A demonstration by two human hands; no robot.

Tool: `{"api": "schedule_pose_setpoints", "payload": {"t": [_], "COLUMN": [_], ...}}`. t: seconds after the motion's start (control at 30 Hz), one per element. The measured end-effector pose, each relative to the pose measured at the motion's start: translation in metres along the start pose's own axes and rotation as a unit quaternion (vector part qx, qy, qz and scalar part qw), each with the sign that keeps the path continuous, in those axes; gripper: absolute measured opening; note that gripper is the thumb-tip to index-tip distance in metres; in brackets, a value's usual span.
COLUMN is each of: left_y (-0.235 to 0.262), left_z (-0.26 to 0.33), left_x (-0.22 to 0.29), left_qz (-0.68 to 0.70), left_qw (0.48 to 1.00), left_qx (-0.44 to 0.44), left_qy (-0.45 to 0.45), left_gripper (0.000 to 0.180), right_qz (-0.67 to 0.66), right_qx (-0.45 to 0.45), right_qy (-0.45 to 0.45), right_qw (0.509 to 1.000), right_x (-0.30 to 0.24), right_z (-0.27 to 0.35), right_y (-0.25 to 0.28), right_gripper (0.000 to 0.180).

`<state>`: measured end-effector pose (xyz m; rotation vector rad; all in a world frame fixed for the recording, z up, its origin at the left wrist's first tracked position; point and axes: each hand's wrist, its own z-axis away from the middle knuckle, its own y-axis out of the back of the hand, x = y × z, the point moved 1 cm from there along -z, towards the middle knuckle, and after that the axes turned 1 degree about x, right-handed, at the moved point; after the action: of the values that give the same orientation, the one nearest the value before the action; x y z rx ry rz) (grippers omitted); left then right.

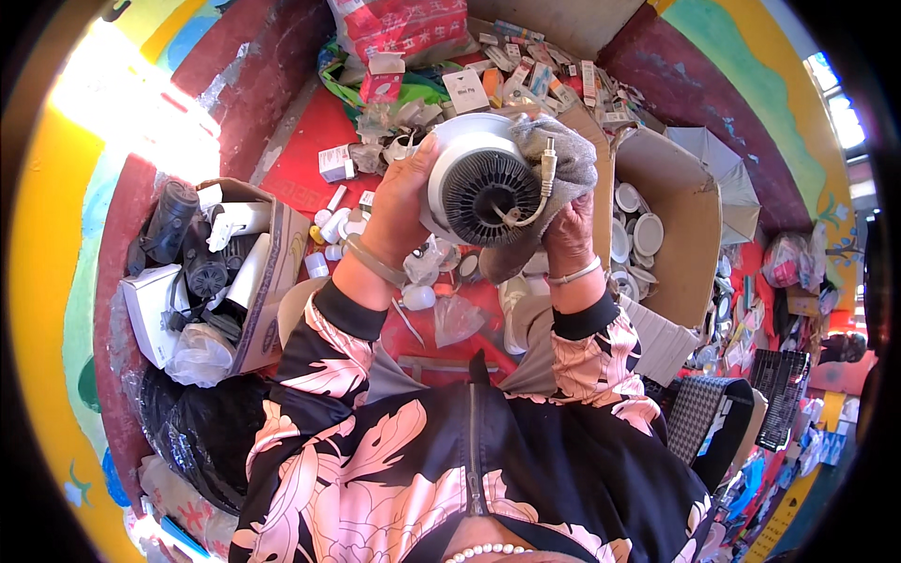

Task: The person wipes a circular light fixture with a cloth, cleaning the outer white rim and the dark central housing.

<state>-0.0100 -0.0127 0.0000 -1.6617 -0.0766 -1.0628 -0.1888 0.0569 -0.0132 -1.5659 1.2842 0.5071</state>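
Note:
A round white downlight [481,131] with a black finned back is held up in front of me. My left hand [404,192] grips its white rim from the left side. From the finned centre comes a short white cable [545,183] that ends in a barrel-shaped connector pointing upward. A grey cloth [565,155] is bunched in my right hand [571,235] and pressed against the downlight's right side. The cloth covers part of my right fingers and hangs below the light.
An open carton [690,281] at the right holds several round white lights [648,235]. Another carton [258,310] on the left contains black and white appliances. Small boxes [465,91] are piled behind my hands. Bottles and plastic bags [458,319] lie on the red floor covering.

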Motion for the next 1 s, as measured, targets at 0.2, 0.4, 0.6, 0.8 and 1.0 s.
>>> {"api": "schedule_pose_setpoints", "payload": {"t": [0.2,0.4,0.6,0.8,1.0], "left_y": [0.003,0.011,0.014,0.02,0.014], "left_z": [-0.003,-0.009,-0.011,-0.012,-0.01], "left_x": [0.002,-0.008,0.0,0.001,-0.001], "left_qz": [0.115,0.069,0.053,-0.014,0.069], "left_qw": [0.988,0.991,0.994,0.997,0.993], "left_qx": [-0.03,-0.005,0.016,0.011,0.003], "left_qy": [0.099,0.114,0.095,0.074,0.093], "left_gripper": [0.039,0.038,0.036,0.035,0.036], "right_qz": [0.167,0.306,0.307,0.415,0.419], "right_qx": [-0.109,-0.059,-0.051,-0.093,-0.064], "right_qy": [-0.108,-0.088,-0.092,-0.04,0.111], "right_qw": [0.974,0.946,0.946,0.904,0.899], "right_x": [-0.039,-0.04,-0.039,-0.051,-0.034], "right_z": [-0.01,-0.011,-0.012,-0.013,-0.007], "right_y": [0.006,0.0,-0.009,-0.009,-0.004], "right_gripper": [0.048,0.043,0.039,0.041,0.031]}}
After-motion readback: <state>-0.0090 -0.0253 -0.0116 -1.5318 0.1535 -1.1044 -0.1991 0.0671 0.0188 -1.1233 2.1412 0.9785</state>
